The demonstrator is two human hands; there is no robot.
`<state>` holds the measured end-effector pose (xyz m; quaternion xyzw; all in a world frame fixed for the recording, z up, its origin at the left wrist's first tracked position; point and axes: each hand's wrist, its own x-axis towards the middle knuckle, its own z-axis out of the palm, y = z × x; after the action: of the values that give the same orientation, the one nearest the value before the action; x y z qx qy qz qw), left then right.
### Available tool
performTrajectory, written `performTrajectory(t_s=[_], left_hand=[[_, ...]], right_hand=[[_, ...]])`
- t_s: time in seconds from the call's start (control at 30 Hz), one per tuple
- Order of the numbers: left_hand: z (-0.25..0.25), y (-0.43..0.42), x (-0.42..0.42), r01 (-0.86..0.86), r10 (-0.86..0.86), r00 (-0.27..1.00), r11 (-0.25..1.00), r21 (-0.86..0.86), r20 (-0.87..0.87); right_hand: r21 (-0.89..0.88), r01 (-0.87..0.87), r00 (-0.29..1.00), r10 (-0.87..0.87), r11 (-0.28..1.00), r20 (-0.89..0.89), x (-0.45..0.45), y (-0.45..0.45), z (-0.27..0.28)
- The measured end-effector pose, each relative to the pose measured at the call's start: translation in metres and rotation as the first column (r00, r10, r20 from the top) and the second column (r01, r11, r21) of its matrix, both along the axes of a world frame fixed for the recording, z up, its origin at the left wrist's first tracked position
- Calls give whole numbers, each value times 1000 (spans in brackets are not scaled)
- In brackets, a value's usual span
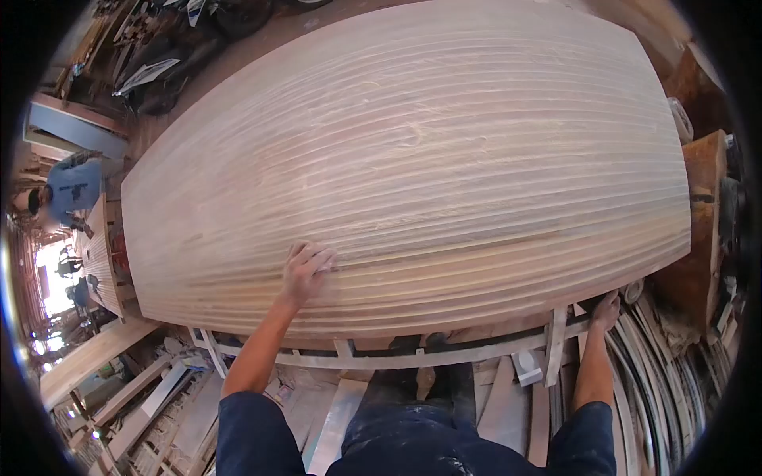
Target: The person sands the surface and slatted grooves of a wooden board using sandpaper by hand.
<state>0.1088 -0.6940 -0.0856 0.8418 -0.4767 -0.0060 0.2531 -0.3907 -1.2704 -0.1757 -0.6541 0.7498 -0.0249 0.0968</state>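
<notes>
1. Workshop clutter surrounds the work: a motorcycle (171,71) stands at the upper left, loose planks (143,408) lie at the lower left, and long curved strips (647,373) are bunched at the lower right.
2. Across most of the view spreads a large wooden panel (444,170), lying face up in front of the person, its grooves running lengthwise and its surface covered with pale dust.
3. Below its near edge shows a pale support frame (381,362) with short uprights; a white object (526,368) sits close to the frame's right part.
4. On the panel, left of its middle and toward the near side, rests the left hand (306,270). Its fingers are bent and close together; I cannot tell whether they pinch something against the wood.
5. At the near edge, toward the panel's right end, is the right hand (606,311). Its fingers are partly hidden, so I cannot tell whether they grip the edge.
6. Beyond the panel's left end, a co-worker in a blue shirt (75,186) is beside another grooved panel (97,250).
7. Just past the right end stands a brown wooden piece (704,230).
</notes>
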Motion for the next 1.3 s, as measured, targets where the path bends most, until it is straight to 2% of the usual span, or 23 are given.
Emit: performTrajectory(t_s=[0.07,0.17,0.23,0.3,0.37,0.43,0.5,0.53,0.57,0.63,0.7,0.77,0.8,0.87,0.93,1.0,1.1,1.17,1.2,1.27,1.3], left_hand=[[2,-21,-7,8,-8,1000,1000,-15,-6],[-1,-111,-34,65,-68,997,996,-62,-45],[2,-183,-58,116,-123,991,987,-109,-56],[3,-256,-83,144,-153,988,975,-172,-38],[-2,-331,-109,185,-196,980,966,-182,-44],[-3,-409,-137,224,-235,971,957,-186,-41],[-3,-483,-164,197,-216,975,950,-241,-54],[-2,-519,-179,232,-252,966,941,-248,-51],[-1,-553,-193,230,-250,966,946,-228,-62],[2,-633,-218,250,-268,962,941,-230,-52],[-1,-703,-246,256,-275,960,940,-228,-56],[-6,-778,-271,291,-305,952,925,-246,-22],[-9,-817,-284,296,-305,952,919,-259,6],[-11,-886,-309,304,-312,950,907,-292,19],[-17,-942,-329,308,-316,948,899,-312,25],[-18,-982,-345,294,-297,954,901,-318,42],[-18,-995,-355,267,-261,963,909,-320,63],[-17,-978,-346,330,-326,943,905,-267,61],[-18,-963,-339,307,-300,952,916,-259,67],[-19,-920,-322,357,-332,933,907,-224,140],[-21,-895,-312,360,-338,931,908,-215,136]], right_hand=[[1,-2,1000,2,1000,-29,3,0,-2],[-111,23,1000,-21,994,18,2,7,-4],[-46,-55,995,59,997,82,-13,-3,-14],[-26,20,998,-19,999,60,3,7,3],[-156,19,990,3,988,139,10,14,7],[-313,-83,995,98,946,31,-10,14,-23],[-95,-49,986,63,994,152,7,15,15],[-84,-16,984,31,996,178,13,17,29],[-75,13,979,3,997,205,17,21,36],[-238,-21,959,87,971,271,14,22,29],[-232,-68,954,131,970,269,10,19,28],[65,-36,950,14,997,312,13,16,50],[61,-21,950,1,998,314,11,16,43],[-115,-63,938,98,991,332,9,17,31],[-133,-62,936,104,989,338,11,13,38],[-155,-58,932,109,986,345,10,7,44],[-89,-41,903,75,995,423,12,8,42],[-64,-70,934,88,995,347,8,15,38],[-58,-97,928,112,994,355,7,17,37],[-197,-86,899,161,977,406,9,15,35],[-197,-112,890,187,974,417,11,13,37]])
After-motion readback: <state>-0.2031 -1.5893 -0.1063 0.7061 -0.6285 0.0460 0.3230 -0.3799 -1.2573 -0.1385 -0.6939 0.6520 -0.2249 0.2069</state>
